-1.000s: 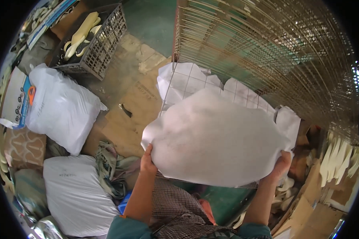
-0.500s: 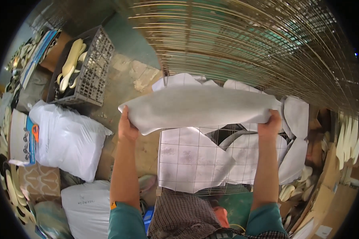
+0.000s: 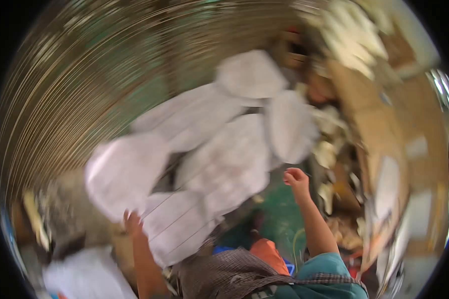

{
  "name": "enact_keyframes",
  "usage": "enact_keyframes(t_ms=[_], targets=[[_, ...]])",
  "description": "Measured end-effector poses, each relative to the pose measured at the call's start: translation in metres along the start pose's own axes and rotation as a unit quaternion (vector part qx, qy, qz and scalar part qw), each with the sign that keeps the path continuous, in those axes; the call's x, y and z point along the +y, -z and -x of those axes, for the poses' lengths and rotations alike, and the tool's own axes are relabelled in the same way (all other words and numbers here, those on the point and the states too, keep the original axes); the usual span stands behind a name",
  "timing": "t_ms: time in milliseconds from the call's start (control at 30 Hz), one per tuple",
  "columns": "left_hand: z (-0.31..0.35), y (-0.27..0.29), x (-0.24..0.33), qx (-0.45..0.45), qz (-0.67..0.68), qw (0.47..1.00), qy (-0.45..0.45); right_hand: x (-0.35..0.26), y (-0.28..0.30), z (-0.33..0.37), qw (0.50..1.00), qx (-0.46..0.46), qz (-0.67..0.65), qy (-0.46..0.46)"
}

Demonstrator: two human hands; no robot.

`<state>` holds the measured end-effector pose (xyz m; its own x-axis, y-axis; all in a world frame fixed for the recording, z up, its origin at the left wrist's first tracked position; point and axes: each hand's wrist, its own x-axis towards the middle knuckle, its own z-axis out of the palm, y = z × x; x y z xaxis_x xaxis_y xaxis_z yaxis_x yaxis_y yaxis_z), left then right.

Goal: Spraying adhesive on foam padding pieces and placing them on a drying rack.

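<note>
Several white, rounded flat pieces, fabric or foam by their look, lie spread over a wire rack. My left hand (image 3: 133, 223), blurred with its fingers apart, is at the lower edge of the leftmost white piece (image 3: 126, 172). I cannot tell whether it touches that piece. Another white piece (image 3: 172, 226) lies under thin wires just right of this hand. My right hand (image 3: 296, 179) hangs off the rack's right side, fingers curled in, with nothing visible in it. Closest to it are the large middle piece (image 3: 234, 159) and the right-hand piece (image 3: 290, 127).
A tall stack of wire racks (image 3: 100, 84) rises at the far left. Brown cardboard (image 3: 356, 99) and cream-coloured pieces (image 3: 327, 154) crowd the right side. At the lower left lies a white plastic bag (image 3: 87, 274). Green floor (image 3: 272, 214) shows near my legs.
Both hands have let go of the large white sheet they held stretched between them; a piece now lies at the rack's left end. My view has turned right, and the picture is blurred.
</note>
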<state>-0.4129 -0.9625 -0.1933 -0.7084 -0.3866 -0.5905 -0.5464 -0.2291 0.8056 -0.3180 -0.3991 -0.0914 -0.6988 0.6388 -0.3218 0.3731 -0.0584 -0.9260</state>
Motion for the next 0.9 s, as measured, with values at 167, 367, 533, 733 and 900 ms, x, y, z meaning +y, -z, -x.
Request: enact_keyframes(t_ms=[167,367,533,733,900], targets=[[0.102,-0.149,-0.036,-0.076,0.011,0.991,0.114,-0.014,0.272,-0.008,0.905,0.295,0.251,0.175],[0.252,-0.368,-0.095,-0.262,-0.141,0.942,0.153,-0.010,0.505,0.010,0.762,0.451,0.457,0.085],[0.396,-0.526,-0.111,-0.457,-0.225,0.851,0.127,0.017,0.544,-0.012,0.748,0.331,0.575,0.023],[0.526,-0.611,-0.153,-0.635,-0.239,0.719,0.148,0.002,0.539,-0.010,0.753,0.300,0.584,0.037],[0.580,-0.613,-0.185,-0.671,-0.265,0.668,0.180,0.005,0.541,-0.003,0.748,0.279,0.600,0.050]])
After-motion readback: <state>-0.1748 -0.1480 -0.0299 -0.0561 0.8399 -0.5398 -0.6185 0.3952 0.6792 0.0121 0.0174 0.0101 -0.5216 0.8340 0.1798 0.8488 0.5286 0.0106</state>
